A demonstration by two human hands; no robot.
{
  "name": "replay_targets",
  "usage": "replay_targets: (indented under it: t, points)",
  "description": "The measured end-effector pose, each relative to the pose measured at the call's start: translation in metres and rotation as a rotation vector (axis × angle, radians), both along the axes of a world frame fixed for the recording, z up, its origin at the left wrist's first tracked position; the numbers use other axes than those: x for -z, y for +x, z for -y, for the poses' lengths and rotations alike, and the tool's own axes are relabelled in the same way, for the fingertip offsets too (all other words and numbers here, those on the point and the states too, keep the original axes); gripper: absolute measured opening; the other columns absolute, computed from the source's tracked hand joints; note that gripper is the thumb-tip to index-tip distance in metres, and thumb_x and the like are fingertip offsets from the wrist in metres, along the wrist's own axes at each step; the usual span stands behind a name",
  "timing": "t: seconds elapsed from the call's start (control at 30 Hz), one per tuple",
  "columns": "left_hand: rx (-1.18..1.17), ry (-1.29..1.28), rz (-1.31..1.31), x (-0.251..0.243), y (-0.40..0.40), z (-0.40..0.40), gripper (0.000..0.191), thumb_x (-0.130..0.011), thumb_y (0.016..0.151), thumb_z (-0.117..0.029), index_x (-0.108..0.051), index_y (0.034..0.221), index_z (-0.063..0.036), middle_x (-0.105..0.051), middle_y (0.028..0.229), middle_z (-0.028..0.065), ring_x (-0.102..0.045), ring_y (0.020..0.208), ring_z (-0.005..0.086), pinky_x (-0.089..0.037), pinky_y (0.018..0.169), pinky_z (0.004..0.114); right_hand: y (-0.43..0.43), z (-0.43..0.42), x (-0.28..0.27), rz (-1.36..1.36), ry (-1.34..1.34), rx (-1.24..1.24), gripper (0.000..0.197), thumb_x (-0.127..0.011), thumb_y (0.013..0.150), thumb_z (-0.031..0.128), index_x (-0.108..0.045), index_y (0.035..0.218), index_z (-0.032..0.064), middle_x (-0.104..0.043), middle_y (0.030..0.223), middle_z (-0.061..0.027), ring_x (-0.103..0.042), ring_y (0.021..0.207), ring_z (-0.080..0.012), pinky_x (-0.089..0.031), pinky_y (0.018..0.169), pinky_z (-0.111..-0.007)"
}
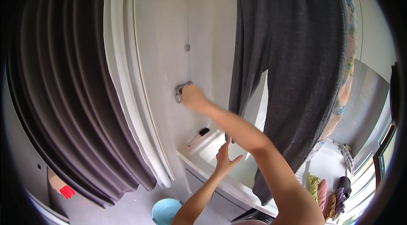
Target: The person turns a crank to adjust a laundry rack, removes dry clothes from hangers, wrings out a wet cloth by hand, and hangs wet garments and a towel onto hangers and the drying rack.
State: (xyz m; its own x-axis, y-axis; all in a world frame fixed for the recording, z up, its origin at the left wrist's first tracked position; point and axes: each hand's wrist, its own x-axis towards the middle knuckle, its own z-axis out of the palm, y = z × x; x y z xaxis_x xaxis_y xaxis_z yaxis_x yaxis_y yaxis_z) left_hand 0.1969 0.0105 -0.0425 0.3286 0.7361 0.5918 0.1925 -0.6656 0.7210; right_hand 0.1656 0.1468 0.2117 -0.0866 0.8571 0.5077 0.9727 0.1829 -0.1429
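My right hand (193, 97) reaches out to a metal hand crank (178, 94) on the pale wall and is closed around its handle; the fingers are partly hidden and slightly blurred. Thin cables (188, 47) run down the wall to the crank. Lower down, my left hand (225, 161) is raised over the edge of a white sink (243, 172), thumb and fingers apart, with nothing in it. Its fingertips are close to the lower end of a leg of dark grey trousers (295, 66), which hang in front of me on the right.
A brush with black bristles (204, 132) lies on the sink's ledge. Dark curtains (73, 82) and a white curtain (127, 50) hang at left. A light blue basin (167, 210) stands on the floor. Floral fabric (341, 97) hangs behind the trousers; rolled cloths (322, 193) lie at lower right.
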Motion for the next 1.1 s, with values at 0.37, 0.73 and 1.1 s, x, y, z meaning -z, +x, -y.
replay_targets:
  t: [0.37, 0.73, 1.1]
  points:
    - [-0.039, 0.012, 0.09, 0.003, -0.018, -0.017, 0.073, -0.075, 0.08, -0.029, -0.038, 0.14, -0.0074, -0.046, 0.135, 0.0146, -0.042, 0.126, 0.0357, -0.035, 0.1, 0.05, 0.059, -0.034, 0.154, -0.035, -0.355, 0.019, 0.031, -0.049, 0.086, 0.017, -0.069, 0.104, 0.001, -0.066, 0.109, -0.0247, -0.065, 0.1, -0.0391, -0.051, 0.086, -0.048]
    - [-0.097, -0.059, 0.022, -0.008, -0.035, -0.001, 0.07, -0.07, 0.086, -0.03, -0.038, 0.142, -0.0032, -0.042, 0.14, 0.0186, -0.041, 0.13, 0.0345, -0.035, 0.107, 0.045, 0.129, -0.054, 0.009, -0.101, 0.092, 0.211, 0.021, -0.061, 0.083, 0.019, -0.069, 0.091, 0.0015, -0.069, 0.097, -0.0215, -0.068, 0.091, -0.0374, -0.055, 0.076, -0.047]
    - [-0.209, -0.035, 0.088, 0.014, -0.077, -0.018, 0.047, -0.065, 0.086, -0.014, -0.049, 0.129, -0.0025, -0.053, 0.124, 0.0185, -0.052, 0.114, 0.0338, -0.043, 0.097, 0.041, 0.011, 0.011, 0.076, -0.011, -0.316, -0.104, 0.036, -0.061, 0.083, 0.032, -0.069, 0.098, -0.0004, -0.067, 0.106, -0.0223, -0.066, 0.096, -0.039, -0.054, 0.083, -0.046]
